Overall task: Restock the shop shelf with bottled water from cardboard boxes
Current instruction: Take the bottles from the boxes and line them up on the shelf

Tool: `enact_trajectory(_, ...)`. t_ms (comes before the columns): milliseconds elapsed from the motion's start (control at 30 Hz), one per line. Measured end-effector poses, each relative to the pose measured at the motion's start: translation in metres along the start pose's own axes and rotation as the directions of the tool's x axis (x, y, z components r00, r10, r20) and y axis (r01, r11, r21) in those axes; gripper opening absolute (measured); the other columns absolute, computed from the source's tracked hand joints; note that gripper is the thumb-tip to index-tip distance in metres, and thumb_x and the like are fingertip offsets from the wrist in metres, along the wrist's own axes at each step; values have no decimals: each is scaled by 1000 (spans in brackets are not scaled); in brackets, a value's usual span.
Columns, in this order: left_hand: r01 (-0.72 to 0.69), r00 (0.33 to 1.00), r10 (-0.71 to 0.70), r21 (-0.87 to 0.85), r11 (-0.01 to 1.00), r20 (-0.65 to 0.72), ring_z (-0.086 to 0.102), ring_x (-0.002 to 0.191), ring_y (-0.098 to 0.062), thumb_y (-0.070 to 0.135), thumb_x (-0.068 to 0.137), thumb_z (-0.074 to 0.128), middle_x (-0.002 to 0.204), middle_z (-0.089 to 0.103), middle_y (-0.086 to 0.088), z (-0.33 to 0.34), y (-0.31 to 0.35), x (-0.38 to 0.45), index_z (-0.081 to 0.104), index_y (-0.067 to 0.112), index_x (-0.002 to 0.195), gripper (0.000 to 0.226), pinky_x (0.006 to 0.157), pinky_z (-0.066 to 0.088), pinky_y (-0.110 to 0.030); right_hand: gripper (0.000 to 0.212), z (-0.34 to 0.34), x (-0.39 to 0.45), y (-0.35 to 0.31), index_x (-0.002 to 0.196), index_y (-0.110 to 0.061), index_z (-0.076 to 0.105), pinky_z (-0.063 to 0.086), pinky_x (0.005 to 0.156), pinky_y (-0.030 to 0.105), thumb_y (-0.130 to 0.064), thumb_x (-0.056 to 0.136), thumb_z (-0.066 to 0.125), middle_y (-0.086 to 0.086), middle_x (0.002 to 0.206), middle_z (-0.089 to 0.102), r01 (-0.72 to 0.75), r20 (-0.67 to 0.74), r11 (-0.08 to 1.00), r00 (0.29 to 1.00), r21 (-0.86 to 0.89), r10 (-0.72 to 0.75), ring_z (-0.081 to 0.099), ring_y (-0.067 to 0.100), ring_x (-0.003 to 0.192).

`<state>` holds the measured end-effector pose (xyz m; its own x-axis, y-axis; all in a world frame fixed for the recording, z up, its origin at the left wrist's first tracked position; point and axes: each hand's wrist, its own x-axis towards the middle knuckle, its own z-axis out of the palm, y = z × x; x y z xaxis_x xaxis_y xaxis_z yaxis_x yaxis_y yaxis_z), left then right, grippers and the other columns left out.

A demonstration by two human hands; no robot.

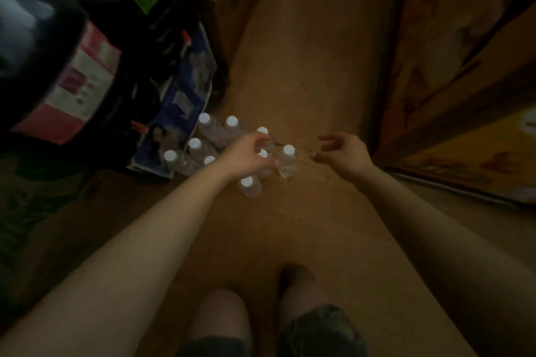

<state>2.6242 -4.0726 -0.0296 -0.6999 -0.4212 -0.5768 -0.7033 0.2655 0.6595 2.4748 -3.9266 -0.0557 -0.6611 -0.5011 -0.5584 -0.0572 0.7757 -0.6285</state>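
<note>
Several clear water bottles (pixel 288 160) with white caps stand close together on the brown floor (pixel 304 66) in the middle of the head view. My left hand (pixel 246 153) is over the group, thumb and fingers curled round one bottle (pixel 263 153) whose cap shows between them. One bottle (pixel 249 186) stands just in front of that hand. My right hand (pixel 345 153) hovers to the right of the bottles with loosely curled fingers and holds nothing. The picture is dim and blurred.
A blue printed carton (pixel 188 90) lies left of the bottles. Large dark bottles with pink and white labels (pixel 72 81) fill the upper left. Yellow-orange packs (pixel 464 95) line the right side. My knees (pixel 261 322) are at the bottom edge.
</note>
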Motion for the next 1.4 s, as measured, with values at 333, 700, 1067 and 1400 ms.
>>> enact_trajectory(333,-209,970,238,696,687,56,39,131,-24,43,76,73,136,51,-3,56,-43,147,38,25,142,76,110,20,-46,71,84,118,126,139,-21,45,50,75,27,-17,76,79,4,133,53,-133,96,988,987,75,125,57,23,113)
enact_trajectory(700,-431,902,246,771,469,355,50,87,-10,54,64,77,89,62,14,71,-54,216,59,32,118,61,104,26,-46,83,161,198,176,140,-20,42,49,94,38,-19,68,84,0,126,60,160,202,980,963,117,-181,57,19,114)
enact_trajectory(1067,-445,873,260,455,772,413,61,94,-5,47,66,80,96,68,13,34,-1,173,65,23,112,53,92,45,-29,67,93,154,143,128,-19,53,50,93,31,-9,68,82,-4,119,64,73,247,960,959,269,-142,60,13,110)
enact_trajectory(1400,-329,917,332,-49,943,223,58,98,7,39,75,73,106,66,17,-70,124,29,65,32,106,33,80,40,-12,55,-54,-1,-17,123,-30,59,44,102,37,-16,74,79,-7,118,66,78,377,945,904,319,-202,60,10,113)
